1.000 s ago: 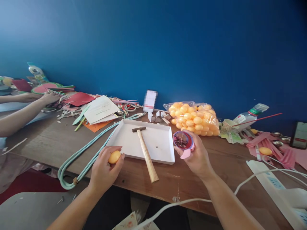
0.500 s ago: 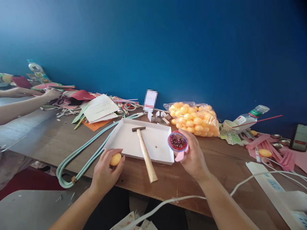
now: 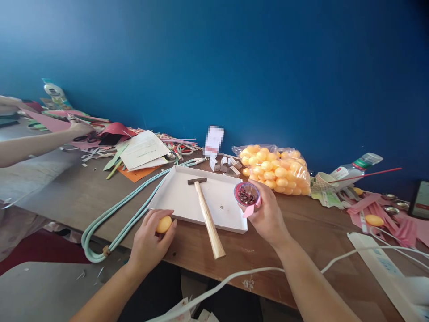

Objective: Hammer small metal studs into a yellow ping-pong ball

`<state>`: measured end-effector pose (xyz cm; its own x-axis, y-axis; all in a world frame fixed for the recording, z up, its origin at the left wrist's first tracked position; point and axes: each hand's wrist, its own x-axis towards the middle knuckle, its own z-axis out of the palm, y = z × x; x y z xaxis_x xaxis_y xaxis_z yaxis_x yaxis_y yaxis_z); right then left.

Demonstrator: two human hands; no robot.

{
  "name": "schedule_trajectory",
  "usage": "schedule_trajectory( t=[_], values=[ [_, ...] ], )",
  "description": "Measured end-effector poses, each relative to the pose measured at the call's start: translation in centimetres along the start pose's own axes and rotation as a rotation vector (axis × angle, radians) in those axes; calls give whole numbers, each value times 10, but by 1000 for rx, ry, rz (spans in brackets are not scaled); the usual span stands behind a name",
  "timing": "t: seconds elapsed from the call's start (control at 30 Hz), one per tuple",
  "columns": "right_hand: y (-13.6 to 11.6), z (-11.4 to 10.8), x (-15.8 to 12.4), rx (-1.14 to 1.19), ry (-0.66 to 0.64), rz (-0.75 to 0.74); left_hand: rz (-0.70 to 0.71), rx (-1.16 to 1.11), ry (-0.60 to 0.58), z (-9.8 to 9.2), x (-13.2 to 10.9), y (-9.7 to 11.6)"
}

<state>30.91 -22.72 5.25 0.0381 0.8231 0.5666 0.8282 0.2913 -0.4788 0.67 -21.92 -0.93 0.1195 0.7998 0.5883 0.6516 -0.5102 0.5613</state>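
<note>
My left hand rests on the wooden table at the front edge, fingers closed round an orange ball. My right hand holds a small round pink container filled with small dark pieces, just over the right corner of a white shallow tray. A wooden-handled hammer lies across the tray, its handle sticking out toward me. One tiny dark piece lies in the tray.
A clear bag of orange balls sits behind the tray. A pale green cord loops at left. Paper scraps and another person's arm occupy the far left. At right lie a bottle, pink strips, a white cable.
My right hand has brought the pink container slightly left and down, closer to the tray's corner. My left hand keeps the ball in place. The other person's hand shifted at far left.
</note>
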Motion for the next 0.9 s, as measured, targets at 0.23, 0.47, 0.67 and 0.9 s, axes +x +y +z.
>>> schedule_trajectory(
  t=[0.23, 0.47, 0.67, 0.9],
  values=[
    [-4, 6, 13, -408, -203, -103, -36, 10, -15, 0, -1, 0],
    [-22, 18, 24, -545, -261, -188, -52, 4, -17, 0, -1, 0],
    [-26, 29, 32, -566, -339, -250, -82, -7, -48, -1, -1, 0],
    [-26, 38, 33, -584, -357, -260, -82, -19, -38, 0, -1, 0]
  ],
)
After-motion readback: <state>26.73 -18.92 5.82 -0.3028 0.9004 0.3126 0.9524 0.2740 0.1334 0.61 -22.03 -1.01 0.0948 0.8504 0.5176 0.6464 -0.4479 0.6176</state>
